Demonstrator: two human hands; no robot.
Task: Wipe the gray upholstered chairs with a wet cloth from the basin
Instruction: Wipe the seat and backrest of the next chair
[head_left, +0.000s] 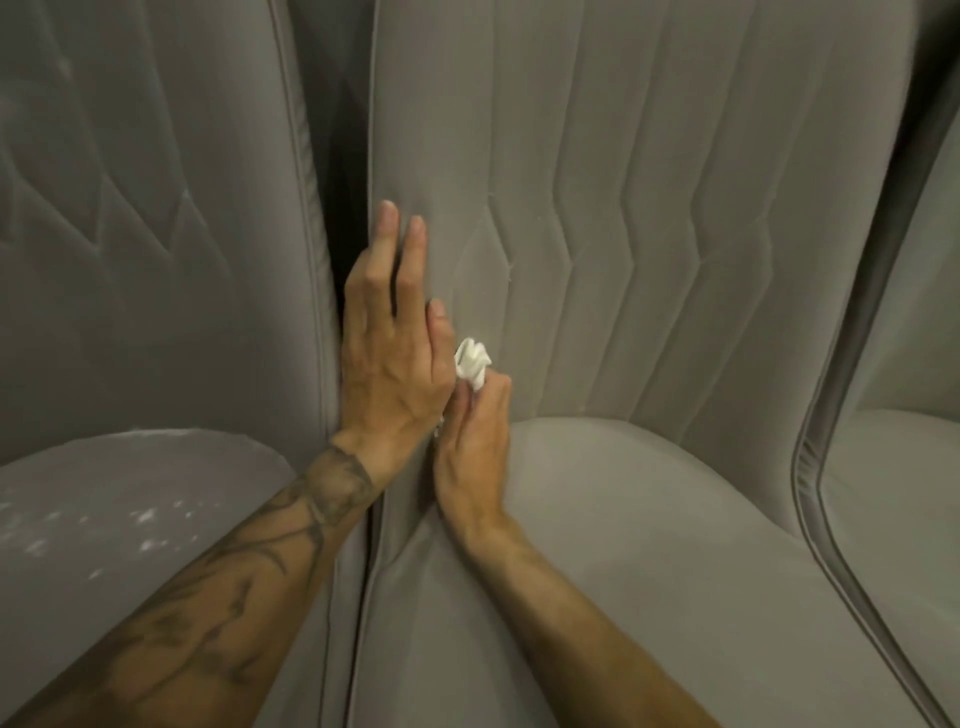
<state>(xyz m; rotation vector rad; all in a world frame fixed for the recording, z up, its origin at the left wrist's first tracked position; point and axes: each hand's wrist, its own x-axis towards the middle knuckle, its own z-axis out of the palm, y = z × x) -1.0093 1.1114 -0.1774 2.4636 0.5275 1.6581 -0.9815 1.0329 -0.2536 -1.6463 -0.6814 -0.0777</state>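
Observation:
A gray upholstered chair with quilted zigzag seams fills the middle of the view. My left hand lies flat with straight fingers on the left edge of its backrest, beside the dark gap. Just to the right, my right hand grips a small bunched white cloth, which sticks out above the fingers and sits against the lower backrest, above the seat cushion.
A second gray chair stands close on the left, its seat flecked with pale marks. A narrow dark gap separates the two backrests. Part of a third chair shows at the right edge.

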